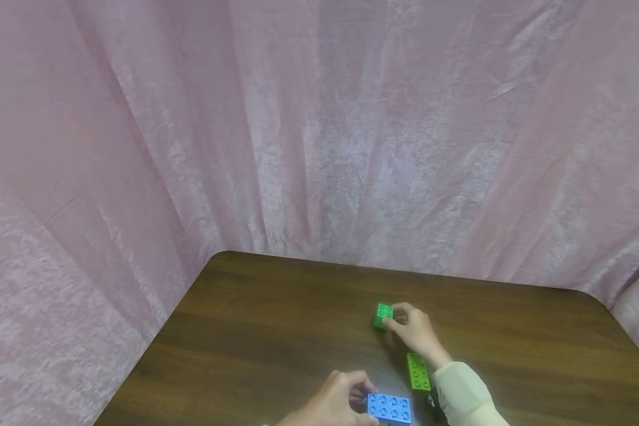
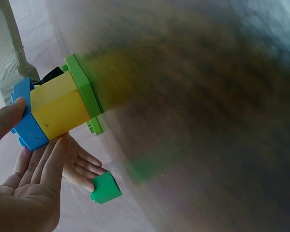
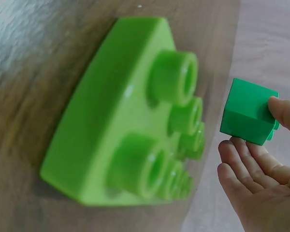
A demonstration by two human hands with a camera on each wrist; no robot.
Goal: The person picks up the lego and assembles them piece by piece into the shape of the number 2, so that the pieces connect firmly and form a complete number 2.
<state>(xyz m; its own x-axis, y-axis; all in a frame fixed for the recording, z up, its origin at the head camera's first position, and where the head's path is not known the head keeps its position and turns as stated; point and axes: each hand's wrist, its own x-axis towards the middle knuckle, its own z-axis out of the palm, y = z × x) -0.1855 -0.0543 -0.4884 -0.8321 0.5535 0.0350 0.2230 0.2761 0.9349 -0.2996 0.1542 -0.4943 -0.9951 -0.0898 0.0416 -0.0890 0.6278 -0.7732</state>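
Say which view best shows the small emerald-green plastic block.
The right wrist view: the small emerald-green plastic block appears largest there, its smooth sides clear, pinched by the right hand. The head view shows its studded top, but tiny; the left wrist view shows it smaller, farther off.

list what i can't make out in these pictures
Head view: yellow block, hidden beneath blue block.
Head view: forearm behind left hand, cut off by bottom edge.
Head view: dark thing beside sleeve, too small to identify.
Left wrist view: grain of table, blurred.
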